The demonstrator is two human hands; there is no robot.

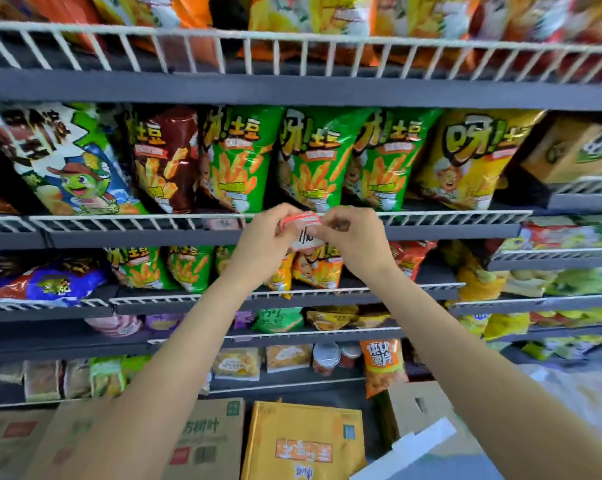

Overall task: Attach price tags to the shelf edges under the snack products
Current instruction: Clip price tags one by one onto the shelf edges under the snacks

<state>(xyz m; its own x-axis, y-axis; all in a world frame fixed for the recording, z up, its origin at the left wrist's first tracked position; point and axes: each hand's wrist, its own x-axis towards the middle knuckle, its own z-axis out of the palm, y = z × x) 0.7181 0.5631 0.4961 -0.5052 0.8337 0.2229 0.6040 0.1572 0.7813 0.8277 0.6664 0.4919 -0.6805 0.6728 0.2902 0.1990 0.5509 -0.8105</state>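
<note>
Hands meet in front of the middle shelf edge (431,230), both raised at the end of bare forearms. My left hand (263,242) has its fingers curled around a small stack of price tags (301,219), red-and-white bordered, gripping it from the left side. My right hand (353,239) pinches the front tag (308,241) with thumb and fingertips closed on its right end. That tag is white with dark handwritten marks; its long axis runs left to right, roughly level with the shelf edge, and its printed face points toward me. It sits just in front of the grey shelf strip, below the white wire rail (119,221); whether it touches the strip I cannot tell.

Behind the rail, the shelf holds upright snack bags: green potato-stick bags (313,157), a brown one (166,157), a yellow one (466,157). Lower shelves hold more bags, and cardboard boxes (303,441) stand on the floor below.
</note>
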